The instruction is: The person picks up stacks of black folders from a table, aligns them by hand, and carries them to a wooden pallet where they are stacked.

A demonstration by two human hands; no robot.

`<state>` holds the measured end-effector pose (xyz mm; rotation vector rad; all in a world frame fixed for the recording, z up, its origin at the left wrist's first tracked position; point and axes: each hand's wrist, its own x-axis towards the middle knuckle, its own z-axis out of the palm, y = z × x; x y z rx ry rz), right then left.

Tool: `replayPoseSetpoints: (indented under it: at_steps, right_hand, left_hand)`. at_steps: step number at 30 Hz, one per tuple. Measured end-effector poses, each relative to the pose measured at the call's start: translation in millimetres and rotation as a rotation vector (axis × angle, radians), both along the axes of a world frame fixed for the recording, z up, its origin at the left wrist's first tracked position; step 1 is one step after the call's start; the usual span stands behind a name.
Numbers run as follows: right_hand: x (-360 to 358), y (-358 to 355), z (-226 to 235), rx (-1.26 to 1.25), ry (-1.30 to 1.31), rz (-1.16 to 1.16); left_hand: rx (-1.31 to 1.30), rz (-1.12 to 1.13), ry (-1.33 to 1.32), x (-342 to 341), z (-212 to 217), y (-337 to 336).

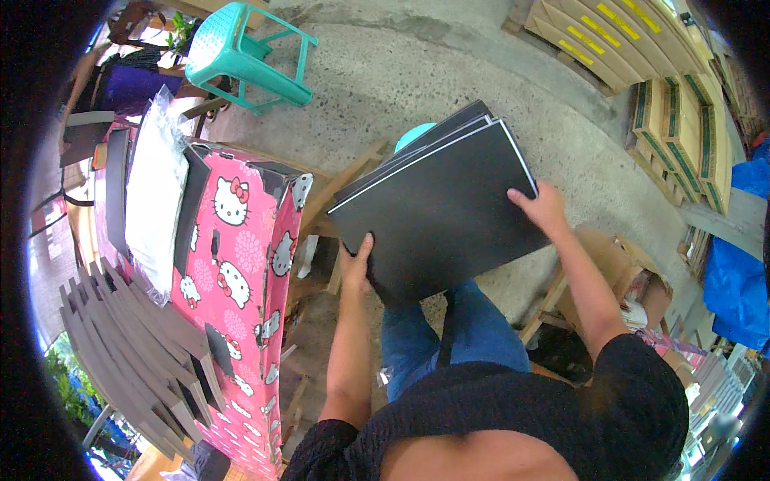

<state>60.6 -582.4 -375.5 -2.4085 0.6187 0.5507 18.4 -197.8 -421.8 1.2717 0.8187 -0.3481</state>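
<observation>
I hold a small stack of flat black boards point(437, 212) with thin white edges, tilted above my lap. My left hand point(357, 264) grips the stack's lower left corner. My right hand point(541, 210) grips its right edge. The boards hide most of a teal stool point(411, 136) behind them. My jeans show below the stack.
A table with a pink cartoon-cat cloth point(237, 256) stands at my left, bearing a white plastic bag point(156, 192) and fanned grey-brown boards point(128, 337). Another teal stool point(241, 52) sits at top. Stacked cardboard boxes point(642, 56) fill the upper right; an open brown box point(622, 272) is at my right.
</observation>
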Motion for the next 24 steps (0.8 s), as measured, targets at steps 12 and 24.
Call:
replayPoseSetpoints:
  at_steps: [12,24]
  right_hand:
    - [-117,14,-17,0.764,0.16,-0.575]
    - [-32,-28,69,0.872,-0.655,-0.051]
  left_hand:
    - [0.193,0.005,-0.025,-27,42,16]
    - [0.256,-0.43,-0.804,42,99,20]
